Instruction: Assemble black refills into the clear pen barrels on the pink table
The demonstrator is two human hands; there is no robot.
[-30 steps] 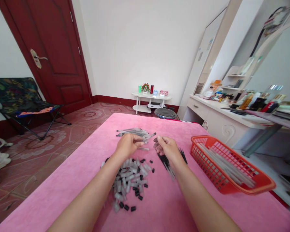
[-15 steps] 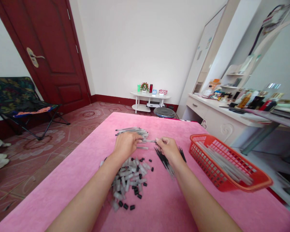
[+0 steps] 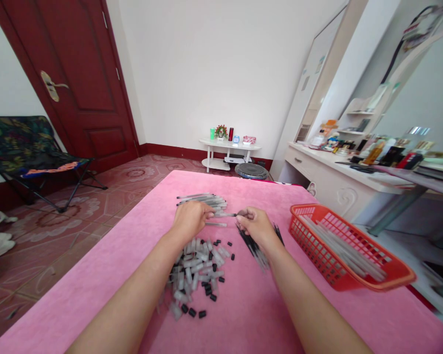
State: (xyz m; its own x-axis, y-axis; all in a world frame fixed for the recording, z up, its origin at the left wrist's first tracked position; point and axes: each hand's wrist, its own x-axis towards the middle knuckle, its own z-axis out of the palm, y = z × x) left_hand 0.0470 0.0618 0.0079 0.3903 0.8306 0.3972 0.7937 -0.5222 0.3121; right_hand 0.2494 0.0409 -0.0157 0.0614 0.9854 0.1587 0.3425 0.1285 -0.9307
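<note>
My left hand (image 3: 192, 216) pinches one end of a clear pen barrel (image 3: 226, 215) held level above the table. At its other end my right hand (image 3: 256, 222) has its fingers closed round the dark tip; whether that is a refill or a plug I cannot make out. Behind my left hand lies a stack of pens (image 3: 206, 197) with black ends. One loose clear tube (image 3: 217, 224) rests just in front of it. Below and around my right hand are black-ended refills (image 3: 251, 246). A heap of clear pen caps (image 3: 192, 265) and small black plugs (image 3: 208, 290) spreads nearer to me.
An orange-red plastic basket (image 3: 332, 275) with long clear tubes (image 3: 343, 248) stands at the right of the pink-covered table (image 3: 243, 314). Beyond are a low white stand (image 3: 231, 145), a folding chair (image 3: 40, 152) and a dressing table (image 3: 339, 172) with bottles.
Both hands have shifted very slightly left, with the pen barrel still between them. The heaps and the basket lie as before.
</note>
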